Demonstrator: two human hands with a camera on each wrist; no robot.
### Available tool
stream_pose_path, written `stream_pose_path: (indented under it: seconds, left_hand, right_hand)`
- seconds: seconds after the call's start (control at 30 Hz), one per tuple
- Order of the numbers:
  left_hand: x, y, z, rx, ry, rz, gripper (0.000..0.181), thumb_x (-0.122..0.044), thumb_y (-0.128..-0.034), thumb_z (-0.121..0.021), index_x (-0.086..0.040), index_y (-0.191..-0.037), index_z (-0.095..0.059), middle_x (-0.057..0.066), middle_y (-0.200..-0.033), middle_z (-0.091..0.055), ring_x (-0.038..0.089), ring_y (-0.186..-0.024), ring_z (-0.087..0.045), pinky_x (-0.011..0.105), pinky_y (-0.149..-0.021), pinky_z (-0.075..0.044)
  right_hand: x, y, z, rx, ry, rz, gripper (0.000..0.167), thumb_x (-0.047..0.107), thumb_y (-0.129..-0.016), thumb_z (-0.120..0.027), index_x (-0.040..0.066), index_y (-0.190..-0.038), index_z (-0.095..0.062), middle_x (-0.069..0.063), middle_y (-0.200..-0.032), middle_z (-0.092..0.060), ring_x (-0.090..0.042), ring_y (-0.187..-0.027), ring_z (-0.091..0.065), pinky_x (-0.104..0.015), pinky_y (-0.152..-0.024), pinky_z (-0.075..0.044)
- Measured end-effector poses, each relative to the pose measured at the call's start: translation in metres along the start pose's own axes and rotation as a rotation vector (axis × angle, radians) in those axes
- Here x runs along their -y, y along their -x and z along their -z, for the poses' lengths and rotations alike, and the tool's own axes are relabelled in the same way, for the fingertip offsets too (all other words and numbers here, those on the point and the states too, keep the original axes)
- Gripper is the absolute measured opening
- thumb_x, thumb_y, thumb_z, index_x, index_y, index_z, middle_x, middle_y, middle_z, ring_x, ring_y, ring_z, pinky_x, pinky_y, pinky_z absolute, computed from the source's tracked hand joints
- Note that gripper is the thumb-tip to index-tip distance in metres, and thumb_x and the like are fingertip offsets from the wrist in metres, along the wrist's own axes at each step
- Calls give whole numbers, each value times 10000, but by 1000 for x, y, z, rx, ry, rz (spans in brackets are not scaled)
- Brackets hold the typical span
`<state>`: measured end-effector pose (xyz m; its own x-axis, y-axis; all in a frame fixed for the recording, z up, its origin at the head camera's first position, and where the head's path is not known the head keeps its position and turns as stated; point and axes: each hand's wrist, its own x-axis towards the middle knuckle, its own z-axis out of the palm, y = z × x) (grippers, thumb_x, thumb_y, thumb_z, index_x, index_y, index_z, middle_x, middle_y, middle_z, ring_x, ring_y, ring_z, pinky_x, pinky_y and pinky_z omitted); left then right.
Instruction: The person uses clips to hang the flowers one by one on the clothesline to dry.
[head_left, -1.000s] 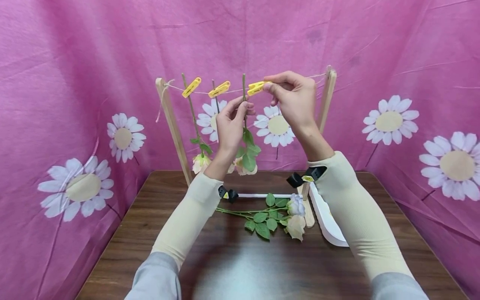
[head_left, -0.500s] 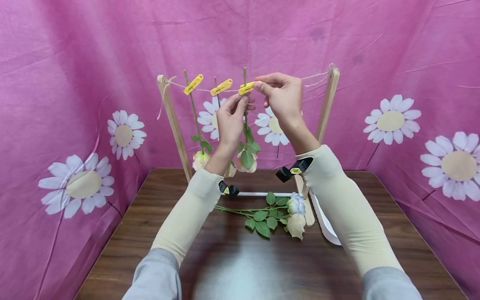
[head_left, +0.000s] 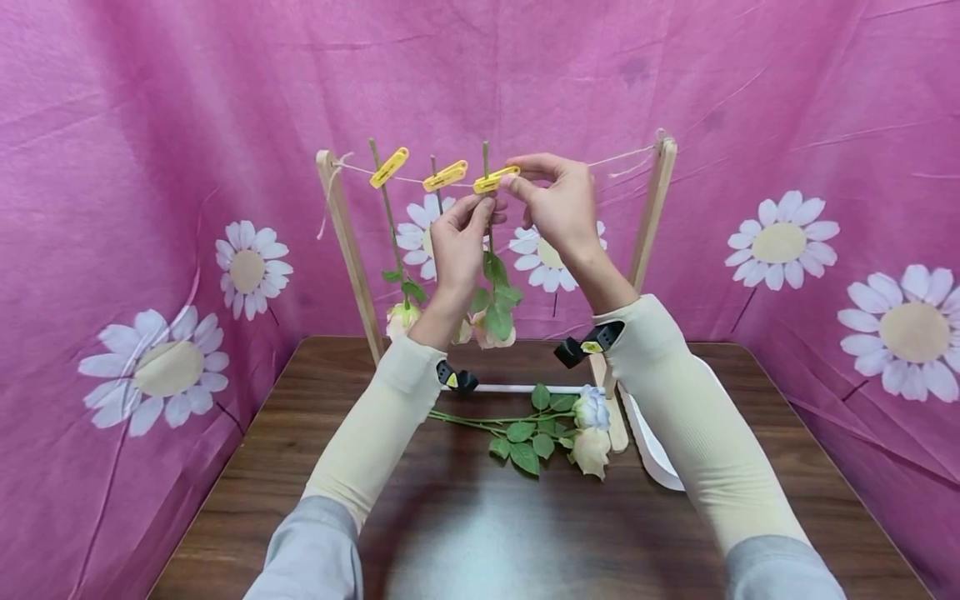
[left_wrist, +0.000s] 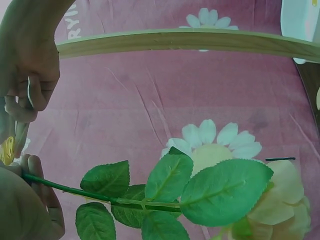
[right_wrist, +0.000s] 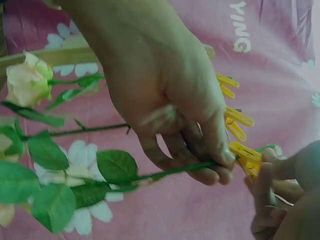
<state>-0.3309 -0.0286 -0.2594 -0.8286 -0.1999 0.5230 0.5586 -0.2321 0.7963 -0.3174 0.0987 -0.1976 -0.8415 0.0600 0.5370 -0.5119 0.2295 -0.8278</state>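
Note:
My left hand (head_left: 459,242) pinches the green stem of a peach rose (left_wrist: 280,212) that hangs head down with several leaves. In my right hand (head_left: 562,204) a yellow clothespin (head_left: 491,180) is pinched at its handle end. That clothespin lies across the stem, at the string (head_left: 622,157), just above my left fingertips; whether it grips both is too small to tell. To the left, two more yellow clothespins, one (head_left: 389,168) at the outer place and one (head_left: 446,176) nearer, hold stems on the string. A pale rose (head_left: 402,319) hangs from the outer one; my left hand partly hides the other.
Wooden posts, left (head_left: 348,258) and right (head_left: 652,221), carry the string. On the brown table (head_left: 480,533) lie a pale blue rose (head_left: 592,408) and a cream rose (head_left: 592,452), near a white rod (head_left: 532,389). A white tray (head_left: 660,458) sits partly under my right forearm.
My right hand has moved left, bringing the clothespin from beside the stem to across it at the string. The left hand keeps its pinch on the stem and has barely moved.

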Motion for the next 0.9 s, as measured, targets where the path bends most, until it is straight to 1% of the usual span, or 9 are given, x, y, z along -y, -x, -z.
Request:
stream_pose_path:
  seconds: [0.07, 0.13, 0.2, 0.27, 0.4, 0.53, 0.67, 0.77, 0.9]
  left_hand:
    - [1, 0, 0, -2, -3, 15, 218, -68, -1056, -658, 96, -1173, -741, 270, -1074, -783, 62, -787, -747, 303, -876, -634]
    - [2, 1, 1, 3, -3, 23, 216, -76, -1061, -653, 85, -1173, -745, 258, -1077, -787, 61, -800, -746, 285, -869, -627]
    - [3, 1, 1, 10, -3, 33, 217, -87, -1064, -652, 69, -1180, -748, 235, -1078, -793, 60, -815, -745, 287, -882, -623]
    - [2, 2, 1, 21, 3, 38, 222, -88, -1068, -647, 63, -1199, -743, 232, -1088, -791, 65, -827, -744, 316, -915, -624]
    - [1, 4, 0, 41, -5, 39, 231, -61, -1059, -650, 65, -1239, -722, 266, -1128, -771, 67, -840, -744, 348, -949, -624]
    - [-1, 7, 2, 54, -13, 35, 245, -25, -1047, -652, 70, -1269, -693, 278, -1172, -754, 63, -877, -734, 300, -936, -616]
    - [-3, 10, 5, 73, -28, 7, 262, 0, -1038, -650, 85, -1285, -662, 286, -1201, -740, 104, -948, -733, 299, -987, -605]
    - [-6, 14, 9, 89, -80, -26, 268, 3, -1034, -644, 77, -1292, -658, 276, -1210, -741, 194, -1027, -750, 313, -1019, -600]
    - [-10, 20, 17, 107, -201, -67, 323, -12, -1028, -629, 54, -1344, -641, 232, -1254, -736, 284, -1161, -733, 291, -1049, -582]
  right_hand:
    - [0, 1, 3, 38, 100, 10, 290, 165, -977, -787, 70, -1251, -781, -144, -1204, -794, -42, -422, -577, -184, -436, -454]
    - [0, 1, 5, 66, 166, 18, 327, 215, -988, -774, 104, -1295, -763, -108, -1265, -779, -37, -447, -615, -176, -441, -447]
    - [0, 1, 7, 85, 202, 29, 350, 238, -1000, -756, 123, -1331, -744, -79, -1306, -764, -36, -472, -641, -176, -442, -450]
    - [0, 1, 8, 92, 219, 39, 368, 248, -1005, -747, 137, -1356, -729, -62, -1321, -757, -40, -495, -658, -177, -453, -465]
    - [0, 2, 10, 95, 202, 67, 388, 246, -1006, -748, 130, -1374, -707, -63, -1322, -745, -69, -540, -687, -185, -482, -505]
    - [0, 4, 14, 91, 147, 108, 409, 281, -1016, -747, 112, -1383, -682, -72, -1321, -720, -95, -578, -706, -212, -454, -501]
    - [2, 7, 22, 57, 78, 157, 407, 300, -1039, -715, 97, -1388, -661, -81, -1329, -690, -99, -578, -698, -234, -419, -497]
    - [3, 11, 30, 17, 34, 190, 363, 263, -1048, -700, 82, -1361, -668, -63, -1294, -683, -97, -553, -680, -226, -406, -481]
    - [1, 19, 43, -26, 7, 215, 300, 205, -1051, -684, 51, -1308, -689, -12, -1200, -691, -79, -514, -646, -209, -389, -436]
